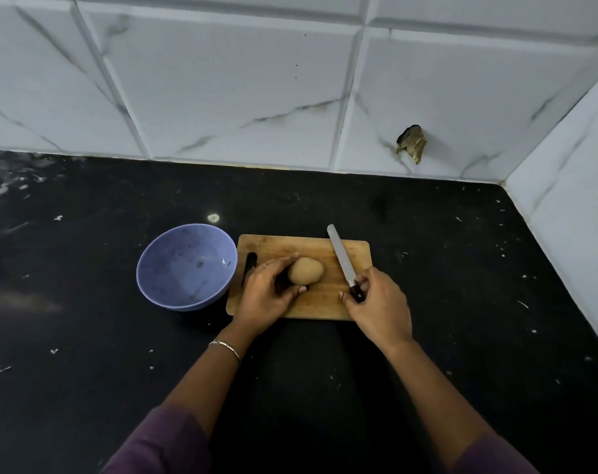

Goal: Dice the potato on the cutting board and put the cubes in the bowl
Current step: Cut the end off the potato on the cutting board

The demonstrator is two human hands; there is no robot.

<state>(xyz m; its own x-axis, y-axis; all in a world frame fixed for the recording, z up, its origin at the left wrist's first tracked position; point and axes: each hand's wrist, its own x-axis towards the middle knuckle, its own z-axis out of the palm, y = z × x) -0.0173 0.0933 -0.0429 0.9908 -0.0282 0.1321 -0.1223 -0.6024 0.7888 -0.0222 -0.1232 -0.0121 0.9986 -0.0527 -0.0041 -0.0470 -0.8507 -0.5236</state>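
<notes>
Potato was whole, skin on, a lumpy tan oval sitting left of centre on the cutting board. The left hand had its fingers cupped round it, forefinger along the far side and thumb tucked against the near side, with a thin ring on one finger. Over on the right hand, the fingers were curled round the black handle of the knife. Long, narrow blade with a rounded tip, dull grey metal, angled away across the board so the tip poked past the far edge. The blade was right of the potato, not touching it; couldn't tell if it was lying flat or lifted a bit.

The board was pale wood, rectangular with rounded corners, visible grain, and a slot handle at the left end. Just beside that end sat the bowl, round, lavender, faintly speckled, with a tiny white fleck inside.

A thin silver bracelet was on the left wrist, with purple sleeves further back. The table was black stone dotted with white specks. Behind it were glossy white marble-look tiles with grey veins, one with a ragged broken hole.
</notes>
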